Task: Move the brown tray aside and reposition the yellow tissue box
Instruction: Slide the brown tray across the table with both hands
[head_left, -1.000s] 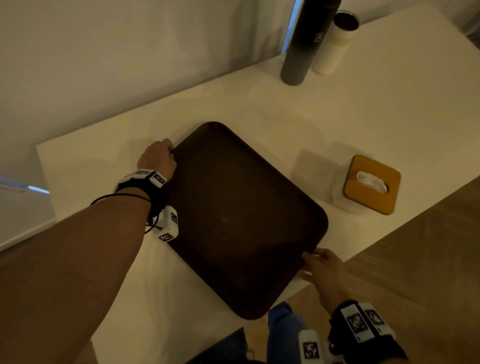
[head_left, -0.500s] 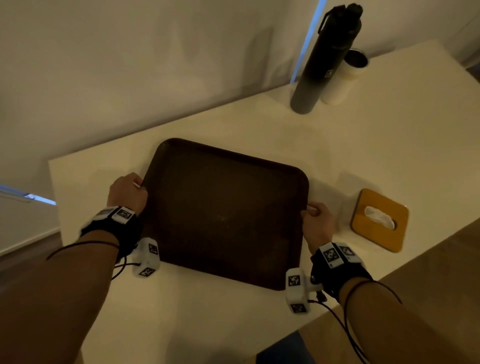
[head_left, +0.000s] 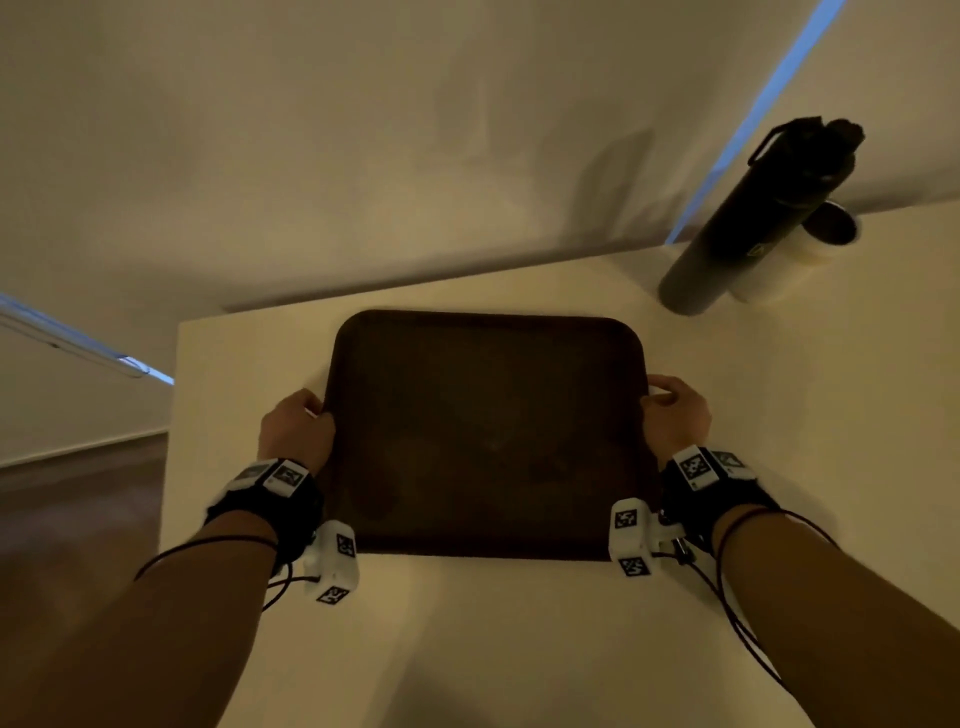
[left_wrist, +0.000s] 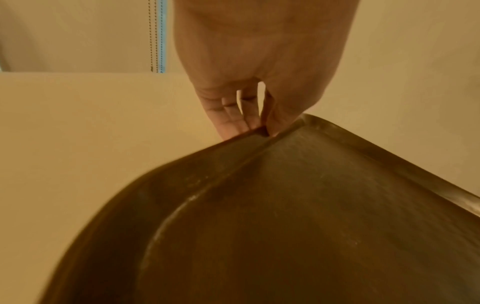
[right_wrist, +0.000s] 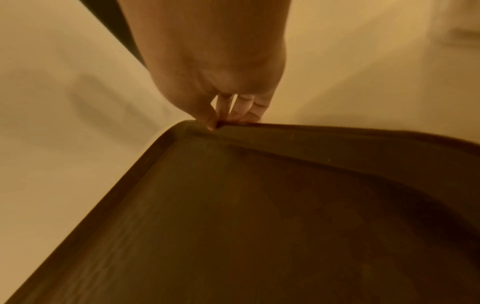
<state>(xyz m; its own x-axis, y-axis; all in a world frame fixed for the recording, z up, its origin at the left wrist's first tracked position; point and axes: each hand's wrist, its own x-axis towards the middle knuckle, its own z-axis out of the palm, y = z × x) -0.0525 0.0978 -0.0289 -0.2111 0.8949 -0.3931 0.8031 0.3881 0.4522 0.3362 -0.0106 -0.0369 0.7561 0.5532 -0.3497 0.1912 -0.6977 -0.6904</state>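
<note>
Tray (head_left: 488, 431), brown and bare, sits square near the left end of the table (head_left: 519, 623); left hand (head_left: 296, 431) and right hand (head_left: 675, 415) each pinch an opposite rim, thumb over, fingers under, presumably for level carrying. Yellow tissue box is out of view.

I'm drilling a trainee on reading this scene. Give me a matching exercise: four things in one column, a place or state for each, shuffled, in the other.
Things:
1. brown tray
2. left hand
3. black bottle
4. white cup

Places or states:
A. stands upright at the table's far right, nearer the tray
B. grips the tray's left edge
C. held by both side edges
D. tucked just behind the tall bottle, open top showing

Pairs: 1-C, 2-B, 3-A, 4-D
</note>
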